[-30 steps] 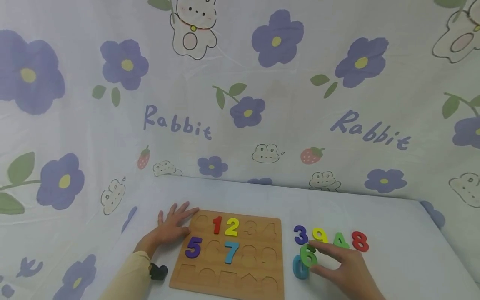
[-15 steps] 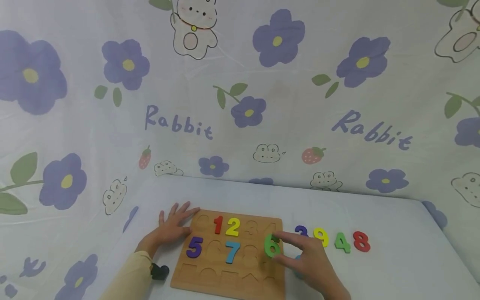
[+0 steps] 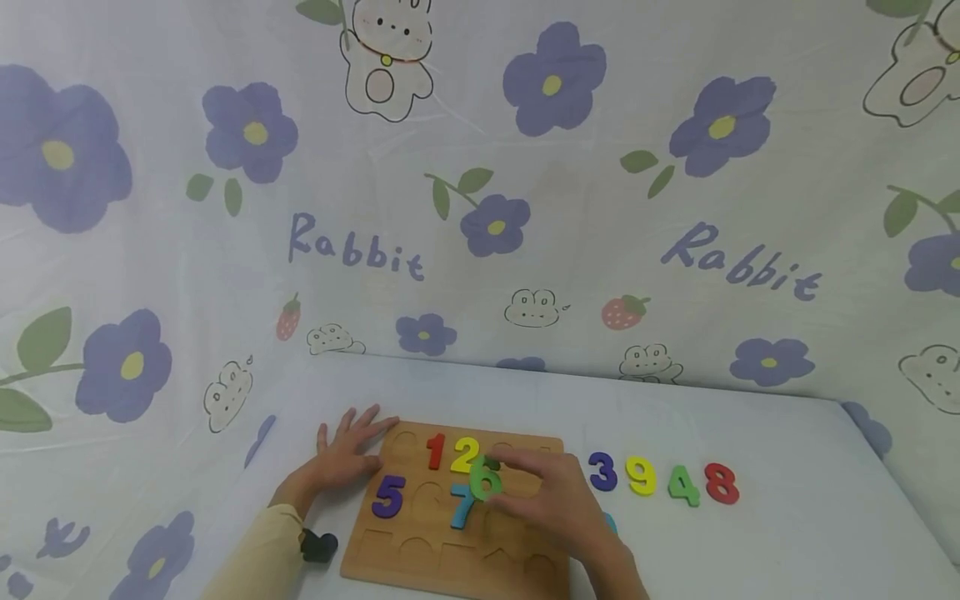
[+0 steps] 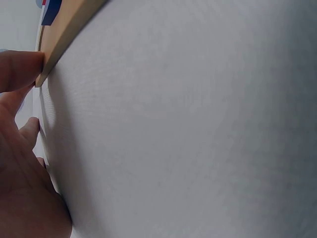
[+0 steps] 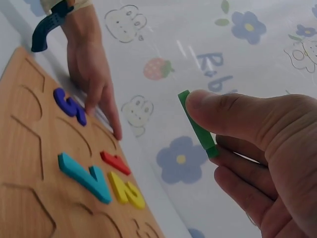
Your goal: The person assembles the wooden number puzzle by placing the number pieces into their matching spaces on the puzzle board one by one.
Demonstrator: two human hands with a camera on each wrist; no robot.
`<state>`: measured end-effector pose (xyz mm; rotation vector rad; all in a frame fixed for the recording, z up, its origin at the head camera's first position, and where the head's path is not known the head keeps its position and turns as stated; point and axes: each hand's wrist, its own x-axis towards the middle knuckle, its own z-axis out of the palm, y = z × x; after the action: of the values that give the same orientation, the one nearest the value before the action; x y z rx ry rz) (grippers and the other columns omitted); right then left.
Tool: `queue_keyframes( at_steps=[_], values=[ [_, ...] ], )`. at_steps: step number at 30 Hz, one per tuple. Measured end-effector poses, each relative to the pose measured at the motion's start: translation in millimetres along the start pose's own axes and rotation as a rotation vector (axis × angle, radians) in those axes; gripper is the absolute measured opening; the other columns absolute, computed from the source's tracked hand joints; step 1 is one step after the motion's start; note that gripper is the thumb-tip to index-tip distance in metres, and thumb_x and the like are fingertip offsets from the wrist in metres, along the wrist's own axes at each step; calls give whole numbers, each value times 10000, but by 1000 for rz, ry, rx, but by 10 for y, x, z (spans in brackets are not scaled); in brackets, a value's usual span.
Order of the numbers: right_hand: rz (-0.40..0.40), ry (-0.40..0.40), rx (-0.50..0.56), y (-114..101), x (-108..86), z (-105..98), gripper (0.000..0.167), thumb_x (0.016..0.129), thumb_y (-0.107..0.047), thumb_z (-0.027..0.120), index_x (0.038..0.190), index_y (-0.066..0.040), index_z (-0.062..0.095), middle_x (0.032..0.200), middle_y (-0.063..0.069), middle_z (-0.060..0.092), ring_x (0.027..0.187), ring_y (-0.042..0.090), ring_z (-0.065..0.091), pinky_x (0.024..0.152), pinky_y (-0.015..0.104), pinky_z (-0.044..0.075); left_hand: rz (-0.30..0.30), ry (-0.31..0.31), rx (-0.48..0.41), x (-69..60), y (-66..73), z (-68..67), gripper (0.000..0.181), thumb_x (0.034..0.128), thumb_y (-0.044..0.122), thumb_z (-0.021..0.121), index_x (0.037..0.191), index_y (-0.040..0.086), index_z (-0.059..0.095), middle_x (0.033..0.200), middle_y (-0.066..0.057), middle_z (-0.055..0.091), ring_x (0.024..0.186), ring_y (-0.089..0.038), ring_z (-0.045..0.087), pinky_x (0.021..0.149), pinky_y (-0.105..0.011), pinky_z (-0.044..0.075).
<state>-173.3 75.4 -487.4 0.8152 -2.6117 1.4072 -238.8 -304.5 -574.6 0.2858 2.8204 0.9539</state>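
My right hand [image 3: 558,500] pinches the green 6 [image 3: 486,481] between thumb and fingers above the wooden board [image 3: 397,558]; the right wrist view shows the green piece [image 5: 198,126] edge-on, raised off the board. Spread fingers of my left hand [image 3: 341,457] touch the board's left edge, thumb and a fingertip against it; in the left wrist view the thumb [image 4: 22,69] meets the board's edge. On the board lie the red 1 [image 3: 436,451], yellow 2 [image 3: 462,451], purple 5 [image 3: 387,497] and blue 7 [image 3: 460,510], the last partly behind the 6.
Right of the board, on the white table [image 3: 795,517], lie a purple 3 [image 3: 602,472], yellow 9 [image 3: 641,476], green 4 [image 3: 683,486] and red 8 [image 3: 722,483]. A blue piece [image 3: 611,522] is mostly hidden behind my right arm. Printed cloth [image 3: 465,292] hangs behind.
My right hand has carried the green 6 leftward from above the blue 0 beside the board to over the board's middle. My left hand has stayed at the board's edge.
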Motion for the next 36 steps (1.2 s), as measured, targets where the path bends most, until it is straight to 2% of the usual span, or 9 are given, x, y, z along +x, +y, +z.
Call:
queue_keyframes(
  at_steps=[4, 8, 14, 21, 26, 30, 32, 36],
  values=[
    [-21, -29, 30, -64, 94, 107, 494, 878, -281, 931, 1345, -206, 786, 1323, -87, 801, 1241, 162, 765, 1074, 446, 621, -14, -15, -9, -32, 66, -39, 709, 940, 232, 668, 1634, 291, 533, 1812, -230, 212, 1655, -592, -62, 1202, -843, -215],
    [-9, -49, 25, -113, 161, 209, 482, 894, -320, 916, 1344, -207, 789, 1304, -82, 807, 1241, 180, 761, 1076, 473, 617, -23, -21, 6, -47, 107, -51, 707, 947, 233, 662, 1639, 276, 525, 1810, -238, 209, 1654, -596, -50, 1210, -846, -197],
    [41, -94, -53, -124, 232, 356, 487, 914, -382, 894, 1377, -288, 778, 1294, -119, 801, 1198, 177, 729, 1038, 445, 606, -43, -40, 34, -33, 123, -59, 708, 969, 222, 660, 1658, 248, 500, 1825, -211, 193, 1667, -577, -54, 1220, -840, -188],
    [61, -156, -68, -59, 313, 529, 444, 921, -374, 889, 1346, -282, 798, 1182, -153, 812, 1085, 217, 689, 979, 371, 540, -50, -45, 61, -38, 145, -72, 705, 971, 224, 673, 1655, 252, 506, 1827, -194, 205, 1674, -568, -39, 1224, -853, -156],
    [54, -173, -54, 8, 310, 668, 426, 916, -338, 898, 1329, -309, 796, 1176, -192, 808, 1155, 155, 741, 1048, 381, 576, -45, -41, 65, -36, 140, -72, 703, 970, 216, 670, 1653, 250, 508, 1825, -197, 209, 1673, -570, -33, 1224, -855, -151],
    [45, -172, -81, 71, 308, 776, 450, 910, -351, 901, 1341, -279, 792, 1262, -143, 807, 1220, 139, 739, 1065, 403, 603, -41, -37, 60, -25, 106, -61, 702, 967, 214, 663, 1652, 245, 508, 1825, -201, 206, 1672, -573, -34, 1224, -852, -159],
    [53, -175, -103, 90, 310, 817, 469, 903, -363, 906, 1348, -268, 791, 1265, -129, 808, 1165, 111, 737, 1033, 372, 611, -42, -37, 59, -28, 111, -63, 704, 967, 214, 664, 1652, 244, 508, 1825, -201, 204, 1671, -573, -35, 1224, -852, -160],
    [87, -193, -137, 107, 320, 885, 495, 893, -373, 914, 1360, -271, 787, 1163, -157, 803, 998, 47, 679, 927, 279, 596, -47, -43, 59, -37, 135, -71, 704, 971, 208, 668, 1655, 245, 506, 1826, -197, 203, 1672, -571, -39, 1223, -853, -157]
  ],
)
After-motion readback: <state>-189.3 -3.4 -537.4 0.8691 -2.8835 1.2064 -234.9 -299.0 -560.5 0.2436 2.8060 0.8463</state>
